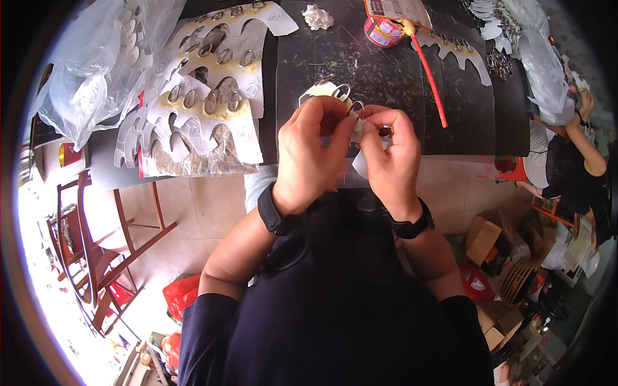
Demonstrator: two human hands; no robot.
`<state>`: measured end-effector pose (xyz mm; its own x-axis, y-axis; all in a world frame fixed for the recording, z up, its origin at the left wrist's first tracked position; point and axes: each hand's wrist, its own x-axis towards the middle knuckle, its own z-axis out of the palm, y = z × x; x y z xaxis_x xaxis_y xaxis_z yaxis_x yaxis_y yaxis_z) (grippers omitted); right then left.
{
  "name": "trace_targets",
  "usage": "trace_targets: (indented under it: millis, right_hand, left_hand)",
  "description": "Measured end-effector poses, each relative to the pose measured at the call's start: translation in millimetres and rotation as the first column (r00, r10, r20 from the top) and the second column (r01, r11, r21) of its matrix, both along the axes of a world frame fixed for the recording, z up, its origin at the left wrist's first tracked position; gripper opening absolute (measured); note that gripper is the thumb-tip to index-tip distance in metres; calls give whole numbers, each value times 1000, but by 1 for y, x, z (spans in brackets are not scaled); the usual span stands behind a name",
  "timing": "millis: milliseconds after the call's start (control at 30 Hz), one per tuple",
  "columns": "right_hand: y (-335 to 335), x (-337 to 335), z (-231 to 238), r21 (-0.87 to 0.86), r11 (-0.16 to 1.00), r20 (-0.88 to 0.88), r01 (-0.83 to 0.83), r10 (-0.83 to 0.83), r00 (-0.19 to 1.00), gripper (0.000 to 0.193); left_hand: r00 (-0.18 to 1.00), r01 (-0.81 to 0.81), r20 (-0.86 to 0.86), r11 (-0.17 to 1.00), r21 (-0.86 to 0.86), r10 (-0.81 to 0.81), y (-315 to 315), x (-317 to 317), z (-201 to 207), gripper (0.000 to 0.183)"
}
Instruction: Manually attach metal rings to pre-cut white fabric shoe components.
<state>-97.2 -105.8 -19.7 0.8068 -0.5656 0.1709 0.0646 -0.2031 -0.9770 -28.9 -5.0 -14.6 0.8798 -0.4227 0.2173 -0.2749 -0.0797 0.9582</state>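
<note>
Over the near edge of the dark table, my two hands meet around a scalloped white paper strip [311, 95] with yellowish smears and small oval metal rings [342, 92] on it. My left hand [308, 157] is closed, thumb and fingers pinching the strip. My right hand [394, 161] is closed too, its thumb and forefinger pinched at the strip beside a ring [356, 108]; a small dark round piece [385, 131] shows by its fingers. The fingertips partly hide what lies between them.
On the left lie several white paper strips [187, 132] bearing oval rings, beside a clear plastic bag [87, 77]. Further back stand a red tin [384, 32] and a red stick [430, 80]. Another ringed strip [460, 51] and loose rings [499, 64] lie right. A person [582, 151] is at far right.
</note>
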Motion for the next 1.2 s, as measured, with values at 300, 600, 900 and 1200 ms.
trace_targets:
  millis: [300, 600, 900, 1200]
  right_hand:
    - [0, 4, -3, -352, 934, 77, 62, -38, 996, 13]
    - [-3, 4, -2, -296, 955, 51, -5, 21, 998, 13]
    - [-14, -4, 10, 204, 973, -22, -110, 117, 993, 3]
    - [-16, -9, 11, 285, 946, 5, -156, 162, 987, 6]
  left_hand:
    - [991, -3, 135, 1000, 23, 0, -2, -1, -2, 12]
    - [982, 33, 185, 999, 26, -38, 1, 8, -6, 10]
    - [986, 56, 157, 997, 44, -63, 4, 4, -3, 7]
    - [991, 105, -89, 994, 22, -103, 7, 5, 2, 6]
